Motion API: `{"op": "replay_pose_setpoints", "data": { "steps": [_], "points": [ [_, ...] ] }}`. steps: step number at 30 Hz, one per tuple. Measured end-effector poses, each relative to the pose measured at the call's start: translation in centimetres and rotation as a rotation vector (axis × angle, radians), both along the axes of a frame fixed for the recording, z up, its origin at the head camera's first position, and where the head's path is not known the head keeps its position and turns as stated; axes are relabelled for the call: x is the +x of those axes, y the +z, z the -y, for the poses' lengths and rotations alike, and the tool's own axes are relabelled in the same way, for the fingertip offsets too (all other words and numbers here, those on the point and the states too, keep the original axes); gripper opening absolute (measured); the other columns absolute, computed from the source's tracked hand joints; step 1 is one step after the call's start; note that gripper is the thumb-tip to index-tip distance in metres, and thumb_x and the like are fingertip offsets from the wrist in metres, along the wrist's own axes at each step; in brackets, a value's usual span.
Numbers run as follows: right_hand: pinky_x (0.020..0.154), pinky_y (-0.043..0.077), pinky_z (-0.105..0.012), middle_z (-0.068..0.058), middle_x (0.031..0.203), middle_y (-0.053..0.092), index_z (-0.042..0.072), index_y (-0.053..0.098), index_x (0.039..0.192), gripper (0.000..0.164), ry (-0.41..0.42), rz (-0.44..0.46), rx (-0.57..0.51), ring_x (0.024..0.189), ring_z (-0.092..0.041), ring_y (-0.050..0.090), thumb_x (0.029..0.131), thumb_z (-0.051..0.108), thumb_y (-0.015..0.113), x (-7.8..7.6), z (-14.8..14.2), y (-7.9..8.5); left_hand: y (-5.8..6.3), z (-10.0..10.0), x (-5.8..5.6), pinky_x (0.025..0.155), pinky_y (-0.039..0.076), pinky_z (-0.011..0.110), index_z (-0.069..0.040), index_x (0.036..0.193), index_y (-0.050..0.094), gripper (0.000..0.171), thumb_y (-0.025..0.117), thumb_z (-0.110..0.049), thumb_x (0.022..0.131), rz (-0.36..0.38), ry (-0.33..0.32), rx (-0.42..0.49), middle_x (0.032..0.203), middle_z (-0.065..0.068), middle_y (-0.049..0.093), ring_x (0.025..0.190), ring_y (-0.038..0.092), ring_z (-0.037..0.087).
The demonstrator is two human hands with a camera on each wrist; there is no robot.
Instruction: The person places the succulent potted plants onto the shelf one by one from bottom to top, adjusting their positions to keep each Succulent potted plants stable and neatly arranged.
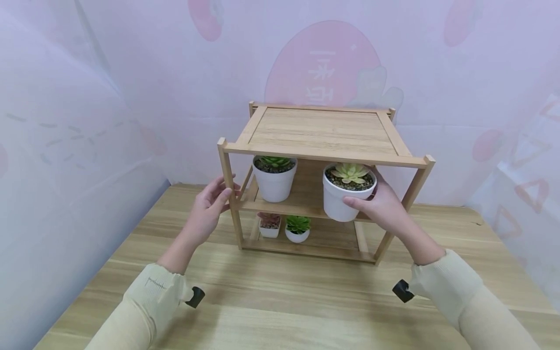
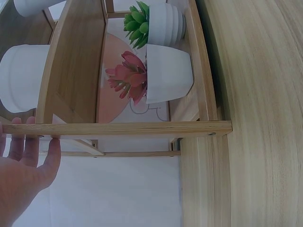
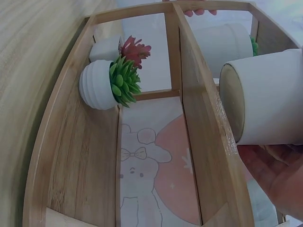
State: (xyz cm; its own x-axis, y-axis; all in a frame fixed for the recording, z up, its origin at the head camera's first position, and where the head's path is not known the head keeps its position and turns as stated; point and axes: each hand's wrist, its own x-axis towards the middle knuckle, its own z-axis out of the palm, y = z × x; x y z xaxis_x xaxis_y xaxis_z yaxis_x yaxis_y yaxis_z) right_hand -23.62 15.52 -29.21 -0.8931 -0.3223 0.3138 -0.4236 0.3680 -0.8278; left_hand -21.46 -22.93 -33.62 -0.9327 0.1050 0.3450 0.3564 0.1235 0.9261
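My right hand (image 1: pixel 385 204) grips a white pot with a pale green succulent (image 1: pixel 345 198), thumb on its front. The pot is at the front edge of the middle board of a small wooden shelf rack (image 1: pixel 323 131), its base lifted at that edge in the right wrist view. At the rack's left front post (image 1: pixel 230 194), my left hand (image 1: pixel 207 209) holds on, fingers reaching behind the post. A second white pot with a dark green succulent (image 1: pixel 274 180) stands on the middle board's left side, its top partly hidden by the upper board.
On the bottom board stand a square white pot with a reddish succulent (image 1: pixel 269 225) and a round ribbed pot with a green succulent (image 1: pixel 297 228). The rack stands on a wood-grain table (image 1: pixel 280 296). Behind it hangs a printed pale curtain (image 1: pixel 175 97).
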Motion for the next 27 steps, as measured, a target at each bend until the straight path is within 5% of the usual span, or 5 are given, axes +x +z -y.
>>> {"op": "replay_pose_setpoints", "data": {
  "steps": [6,27],
  "points": [
    [0.115,0.038,-0.051,-0.023,0.158,0.034,0.005,0.016,0.163,0.096,-0.038,-0.003,0.034,0.139,-0.033,0.041,0.09,0.019,0.077,-0.5,0.1,0.1,0.1,0.0,-0.1,0.106,0.051,0.046,0.002,0.153,0.038,0.044,0.041,-0.013,0.112,0.0,-0.001,0.002,0.136,0.031,0.05,0.125,0.056,0.037],
    [0.117,0.035,-0.053,-0.018,0.166,0.018,0.013,0.005,0.165,0.102,-0.099,0.029,0.06,0.147,-0.034,0.031,0.094,0.027,0.077,-2.4,1.2,-0.1,0.0,0.0,0.1,0.107,0.049,0.047,0.003,0.153,0.037,0.044,0.04,-0.013,0.112,0.005,0.001,-0.005,0.136,0.032,0.049,0.125,0.056,0.032]
  ]
}}
